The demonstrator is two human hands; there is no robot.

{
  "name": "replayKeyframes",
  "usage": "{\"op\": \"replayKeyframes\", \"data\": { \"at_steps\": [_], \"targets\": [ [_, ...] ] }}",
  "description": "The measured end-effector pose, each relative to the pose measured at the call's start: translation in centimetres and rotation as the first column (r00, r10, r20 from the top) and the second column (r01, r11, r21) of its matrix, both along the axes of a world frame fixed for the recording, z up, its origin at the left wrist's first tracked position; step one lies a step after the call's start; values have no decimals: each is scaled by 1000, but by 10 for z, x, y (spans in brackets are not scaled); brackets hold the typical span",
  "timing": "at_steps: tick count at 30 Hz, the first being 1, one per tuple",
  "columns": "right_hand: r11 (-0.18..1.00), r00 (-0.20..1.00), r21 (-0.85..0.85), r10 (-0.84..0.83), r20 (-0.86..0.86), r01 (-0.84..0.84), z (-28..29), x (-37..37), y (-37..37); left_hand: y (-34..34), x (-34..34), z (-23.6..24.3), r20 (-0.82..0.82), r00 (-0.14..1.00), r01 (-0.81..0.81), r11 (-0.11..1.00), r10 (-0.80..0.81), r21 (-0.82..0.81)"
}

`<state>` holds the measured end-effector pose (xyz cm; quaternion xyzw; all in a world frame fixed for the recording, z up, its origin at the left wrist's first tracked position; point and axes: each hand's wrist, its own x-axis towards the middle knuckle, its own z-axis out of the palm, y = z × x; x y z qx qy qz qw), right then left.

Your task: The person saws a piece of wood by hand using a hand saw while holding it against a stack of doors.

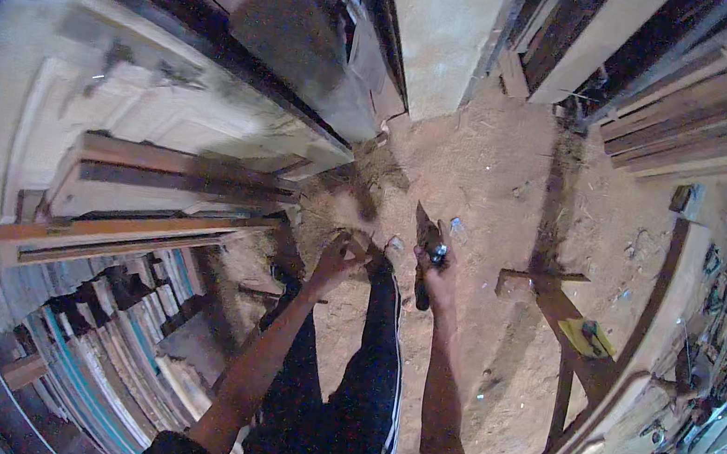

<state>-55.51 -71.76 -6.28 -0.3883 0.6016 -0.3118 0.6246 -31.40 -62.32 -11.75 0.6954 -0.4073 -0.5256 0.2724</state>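
Note:
My right hand [439, 271] is closed around a long dark tool [429, 233] with a pointed far end and a shiny round part on its side. The tool's lower end sticks out below the hand, over the floor, and its exact kind is not clear. My left hand [335, 265] hovers to the left, in front of my legs, with its fingers curled in. Whether anything small lies between those fingers is hidden. The two hands are apart.
Dirt floor [491, 190] lies ahead. Door panels [50, 124] and a wooden frame [136, 240] lean at left, above stacked boards [119, 350]. At right stands a wooden bench [648, 335] near a yellow sheet [587, 338]. Planks [698, 127] are piled at far right.

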Motion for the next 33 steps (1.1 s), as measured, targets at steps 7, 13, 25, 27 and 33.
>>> {"op": "replayKeyframes", "data": {
  "at_steps": [7, 13, 25, 27, 33],
  "targets": [
    [971, 943, 45, -240, 232, 236, 194, -64, -21, -106, -44, 224, -137, 972, 190, 982, -189, -6],
    [939, 942, -72, -333, 50, 336, 322, -59, -9, -128, -42, 346, -335, 929, 158, 987, -155, -18],
    [746, 812, -386, -583, 13, 542, 413, -27, 88, -113, -75, 470, -271, 655, 684, 706, -706, -186],
    [753, 801, -332, -598, 16, 569, 428, -21, 94, -121, -77, 474, -261, 579, 759, 627, -773, -175],
    [697, 760, -359, -648, 54, 620, 416, -8, 99, -129, -75, 466, -70, 495, 831, 495, -866, -256]
  ]
}}
